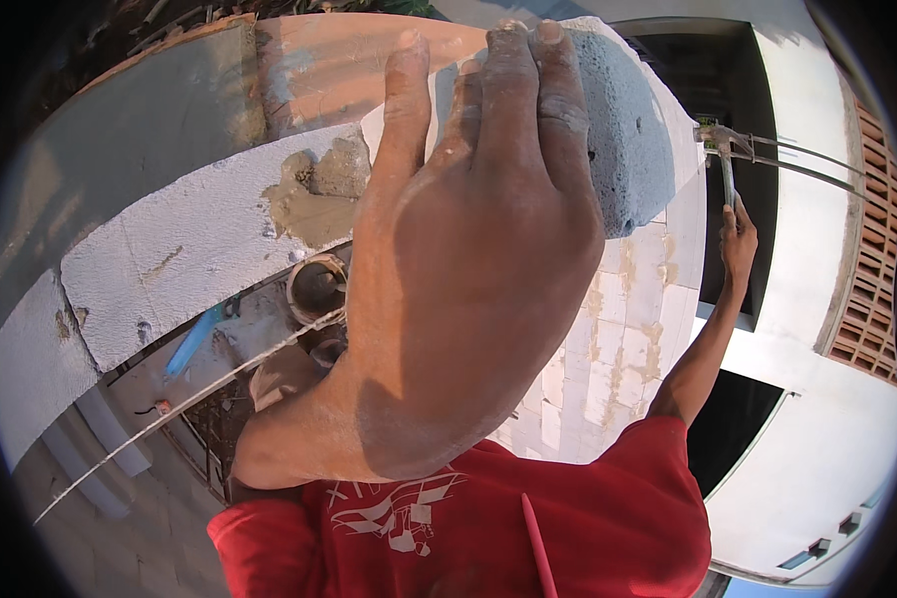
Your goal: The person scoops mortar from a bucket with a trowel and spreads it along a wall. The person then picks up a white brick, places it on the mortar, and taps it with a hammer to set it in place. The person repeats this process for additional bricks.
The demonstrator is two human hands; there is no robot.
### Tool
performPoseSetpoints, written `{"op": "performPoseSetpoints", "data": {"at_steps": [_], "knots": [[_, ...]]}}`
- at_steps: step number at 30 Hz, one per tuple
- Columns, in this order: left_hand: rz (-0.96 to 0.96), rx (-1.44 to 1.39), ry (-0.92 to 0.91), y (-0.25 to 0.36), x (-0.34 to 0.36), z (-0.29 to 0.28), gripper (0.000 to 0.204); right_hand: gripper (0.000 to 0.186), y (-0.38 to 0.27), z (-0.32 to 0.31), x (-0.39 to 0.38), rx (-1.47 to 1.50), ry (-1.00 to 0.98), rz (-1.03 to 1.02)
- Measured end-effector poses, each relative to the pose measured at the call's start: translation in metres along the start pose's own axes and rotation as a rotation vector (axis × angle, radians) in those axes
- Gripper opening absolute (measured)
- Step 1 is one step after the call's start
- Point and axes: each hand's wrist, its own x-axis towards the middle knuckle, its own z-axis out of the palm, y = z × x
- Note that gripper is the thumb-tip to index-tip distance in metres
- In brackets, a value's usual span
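Observation:
My left hand (478,229) fills the middle of the head view, very near the camera. Its fingers are stretched out, with a gap beside the outermost one, over a grey-white lightweight concrete block (633,140). The palm and thumb are hidden, so how firmly it presses on the block cannot be seen. Out to the right, my right hand (738,239) is closed round the handle of a hammer (726,145). The hammer head is up, beyond the right side of the block. Grey mortar (314,199) lies on the white block course (179,249) to the left of my left hand.
A taut string (189,401) runs diagonally at the lower left. Below the course are a round bucket (319,287) and a blue tool (194,339). White blockwork (608,349) spreads behind my left hand. At right stands a white wall (802,209) with brick latticework (872,259).

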Motion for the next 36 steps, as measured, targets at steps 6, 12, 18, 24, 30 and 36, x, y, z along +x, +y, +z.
{"op": "performPoseSetpoints", "data": {"at_steps": [6, 12, 18, 24, 30, 36], "knots": [[-0.048, -0.055, -0.131, 0.001, 0.002, -0.015, 0.097, 0.047, -0.012, -0.019, 0.001, -0.112, -0.003, -0.068], [-0.061, 0.192, -0.258, 0.000, 0.001, -0.041, 0.099, 0.045, -0.072, 0.033, -0.003, 0.210, -0.050, -0.109], [-0.072, 0.084, -0.262, 0.017, 0.024, -0.050, 0.124, 0.043, 0.008, 0.007, 0.005, 0.085, -0.146, 0.118], [0.102, 0.102, -0.232, 0.012, 0.030, -0.061, 0.116, 0.042, 0.017, 0.044, -0.003, 0.232, 0.044, 0.110], [0.106, 0.092, -0.344, 0.010, 0.039, -0.058, 0.088, 0.052, -0.026, 0.003, -0.036, 0.337, 0.067, 0.045], [0.225, 0.070, -0.282, 0.009, 0.037, -0.060, 0.085, 0.047, -0.114, -0.038, -0.079, 0.656, 0.205, -0.136]]}}
